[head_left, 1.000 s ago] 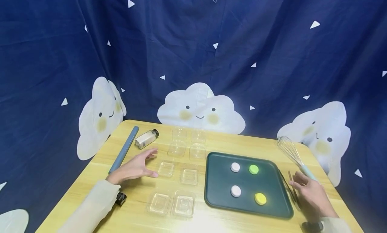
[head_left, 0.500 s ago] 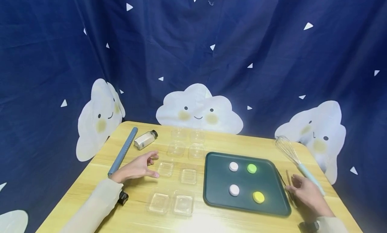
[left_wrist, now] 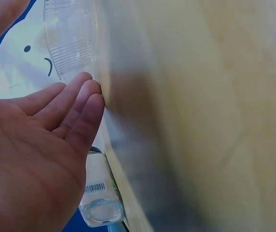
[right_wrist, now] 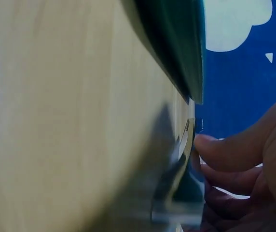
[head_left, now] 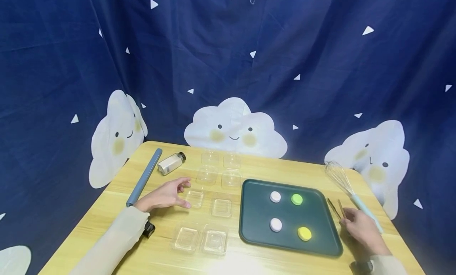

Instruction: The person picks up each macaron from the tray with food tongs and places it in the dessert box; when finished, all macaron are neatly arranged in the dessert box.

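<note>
On the wooden tabletop (head_left: 260,168) we see a blue strip (head_left: 144,178), a bottle (head_left: 171,163) on its side, clear plastic boxes (head_left: 214,240), a tray (head_left: 256,211) and a whisk (head_left: 361,206).

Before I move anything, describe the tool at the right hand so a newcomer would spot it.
On the wooden table, find the dark green tray. Just past its right edge, the right hand pinches a slim two-pronged tool. Two thin prongs, parted at their tips, set it apart from the wire whisk farther right, with its pale blue-green handle.
</note>
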Demonstrator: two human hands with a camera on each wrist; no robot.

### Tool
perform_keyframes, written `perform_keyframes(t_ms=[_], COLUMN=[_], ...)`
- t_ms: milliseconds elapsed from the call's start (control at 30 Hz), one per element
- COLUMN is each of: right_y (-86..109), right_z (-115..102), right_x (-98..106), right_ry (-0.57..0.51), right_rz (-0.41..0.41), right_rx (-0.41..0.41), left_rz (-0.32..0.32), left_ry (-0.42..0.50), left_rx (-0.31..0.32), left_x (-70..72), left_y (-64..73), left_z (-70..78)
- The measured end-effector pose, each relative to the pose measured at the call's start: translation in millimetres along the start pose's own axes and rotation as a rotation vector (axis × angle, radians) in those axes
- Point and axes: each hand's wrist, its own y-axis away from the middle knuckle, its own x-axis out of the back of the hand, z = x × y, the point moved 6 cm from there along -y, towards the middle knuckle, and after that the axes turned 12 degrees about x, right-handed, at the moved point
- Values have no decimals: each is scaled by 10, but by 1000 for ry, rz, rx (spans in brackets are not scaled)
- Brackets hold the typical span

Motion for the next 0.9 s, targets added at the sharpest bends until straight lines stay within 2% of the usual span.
perform_keyframes(t_ms=[167,300,567,767,900], right_y=[3,3,-63,-81,-61], right_z=[-45,-89,37,102,168], right_x=[33,21,-7,-11,-1], right_ry=[31,43,5,-10,-38], right_rz=[49,69,11,18,30], right_rx=[53,100,-10,-51,-108], left_rz=[-8,-15,4,2,-4], left_ry=[-13,-8,-6,-6,-10], left_rx=[-7,16,15,11,5], left_x=[-10,-28,-60,-65,-63], left_y=[-27,-27,-38,-52,-54], left_z=[61,66,-6,6,39])
